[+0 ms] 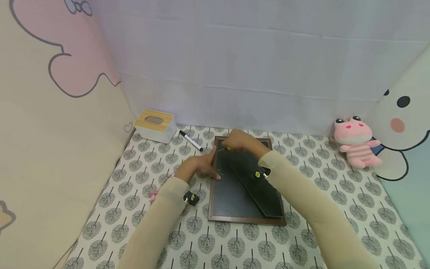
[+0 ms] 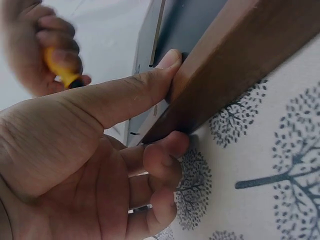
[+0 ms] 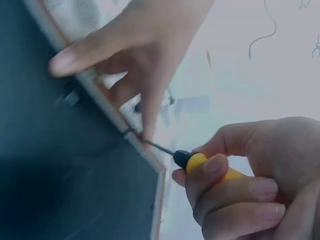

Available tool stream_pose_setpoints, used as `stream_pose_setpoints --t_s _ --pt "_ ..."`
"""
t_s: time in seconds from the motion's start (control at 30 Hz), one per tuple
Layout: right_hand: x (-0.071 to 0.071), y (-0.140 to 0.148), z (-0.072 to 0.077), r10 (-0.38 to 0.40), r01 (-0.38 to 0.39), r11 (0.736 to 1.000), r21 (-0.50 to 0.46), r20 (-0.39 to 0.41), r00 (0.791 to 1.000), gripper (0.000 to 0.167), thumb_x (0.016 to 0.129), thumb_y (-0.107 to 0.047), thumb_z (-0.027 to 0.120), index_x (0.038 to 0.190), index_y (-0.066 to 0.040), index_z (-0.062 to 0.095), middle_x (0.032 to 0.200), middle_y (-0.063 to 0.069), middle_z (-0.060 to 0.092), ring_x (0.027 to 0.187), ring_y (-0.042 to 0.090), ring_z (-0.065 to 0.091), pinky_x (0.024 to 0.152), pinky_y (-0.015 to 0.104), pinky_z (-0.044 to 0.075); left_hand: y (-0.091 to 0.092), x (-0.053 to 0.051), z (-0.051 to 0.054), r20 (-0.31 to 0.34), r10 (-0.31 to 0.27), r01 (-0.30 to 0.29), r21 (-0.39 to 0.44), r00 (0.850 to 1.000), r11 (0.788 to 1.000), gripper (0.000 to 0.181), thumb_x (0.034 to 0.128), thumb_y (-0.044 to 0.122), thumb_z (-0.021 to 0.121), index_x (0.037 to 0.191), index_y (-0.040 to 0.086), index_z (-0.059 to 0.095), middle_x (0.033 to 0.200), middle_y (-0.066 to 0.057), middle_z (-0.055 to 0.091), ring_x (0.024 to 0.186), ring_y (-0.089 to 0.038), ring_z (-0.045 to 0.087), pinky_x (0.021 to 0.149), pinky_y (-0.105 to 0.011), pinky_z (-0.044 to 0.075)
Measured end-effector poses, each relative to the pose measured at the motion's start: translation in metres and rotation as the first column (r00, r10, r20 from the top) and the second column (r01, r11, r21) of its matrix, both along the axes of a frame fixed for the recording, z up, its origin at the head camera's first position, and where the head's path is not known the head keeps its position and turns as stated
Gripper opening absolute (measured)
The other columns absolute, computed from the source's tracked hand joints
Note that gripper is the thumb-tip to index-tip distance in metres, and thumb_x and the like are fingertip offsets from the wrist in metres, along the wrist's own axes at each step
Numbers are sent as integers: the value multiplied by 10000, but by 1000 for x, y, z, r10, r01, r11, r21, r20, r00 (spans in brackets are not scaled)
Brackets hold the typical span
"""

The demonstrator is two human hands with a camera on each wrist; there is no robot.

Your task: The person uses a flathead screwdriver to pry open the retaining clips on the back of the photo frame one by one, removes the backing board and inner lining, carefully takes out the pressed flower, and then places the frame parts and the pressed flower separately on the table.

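A picture frame (image 1: 246, 220) with a brown rim and dark back lies on the patterned cloth. A long dark flap (image 1: 265, 198) lies slantwise across its back. My left hand (image 1: 202, 165) pinches the frame's left rim, the thumb over the inner edge and the fingers along the outside. My right hand (image 1: 240, 141) grips a screwdriver (image 3: 196, 162) with a yellow and black handle near the frame's upper left. In the right wrist view its thin shaft reaches the rim close to the left fingertips. Blur hides exactly what the tip touches.
A white tissue box (image 1: 152, 132) with a wooden lid stands at the back left, with a marker (image 1: 190, 141) beside it. Small pink items (image 1: 153, 195) lie by the left forearm. A pink plush frog (image 1: 357, 144) sits at the back right, against the wall hanging.
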State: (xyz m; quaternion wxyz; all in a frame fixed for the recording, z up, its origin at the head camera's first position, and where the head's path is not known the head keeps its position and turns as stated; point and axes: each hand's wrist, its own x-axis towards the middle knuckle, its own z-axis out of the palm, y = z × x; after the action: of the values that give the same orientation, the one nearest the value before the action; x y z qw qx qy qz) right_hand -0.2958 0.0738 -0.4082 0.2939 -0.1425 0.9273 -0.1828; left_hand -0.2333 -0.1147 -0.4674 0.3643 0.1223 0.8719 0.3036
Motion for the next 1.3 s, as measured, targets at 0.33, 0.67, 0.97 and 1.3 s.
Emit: stream_pose_setpoints --t_s 0.33,0.67,0.97,1.3 --pt "10 55 -45 -96 21 954 -299 -238 966 276 1098 -284 452 1000 -76 605 819 67 602 651 199 489 659 359 431 -1 5 -4 -33 20 -19 30 999 999 1381 887 386 865 1658 159 -258 1774 -215 -12 1638 -395 208 1316 -525 271" --pt "21 71 -63 13 -115 961 -251 -376 927 368 1067 -152 521 1412 -25 518 1260 196 639 918 270 591 821 451 492 -1 4 -4 -35 3 -3 -2 999 1000 1387 887 423 858 1652 168 -271 1768 -232 24 1438 -410 519 1207 -502 422" --pt "21 76 -70 88 -172 964 -201 -372 924 383 1089 -122 502 1460 -32 493 1326 206 634 1014 291 629 900 503 515 1 5 1 2 24 -24 -35 1000 999 1380 901 415 848 1643 200 -296 1728 -287 235 819 -253 629 934 -435 532" --pt "18 82 -74 114 -191 962 -193 -353 929 331 1115 -135 472 1434 -47 475 1412 222 622 861 237 601 792 421 478 3 6 1 30 46 -46 -11 998 999 1377 904 349 856 1643 223 -299 1498 -324 520 512 -115 437 541 -287 411"
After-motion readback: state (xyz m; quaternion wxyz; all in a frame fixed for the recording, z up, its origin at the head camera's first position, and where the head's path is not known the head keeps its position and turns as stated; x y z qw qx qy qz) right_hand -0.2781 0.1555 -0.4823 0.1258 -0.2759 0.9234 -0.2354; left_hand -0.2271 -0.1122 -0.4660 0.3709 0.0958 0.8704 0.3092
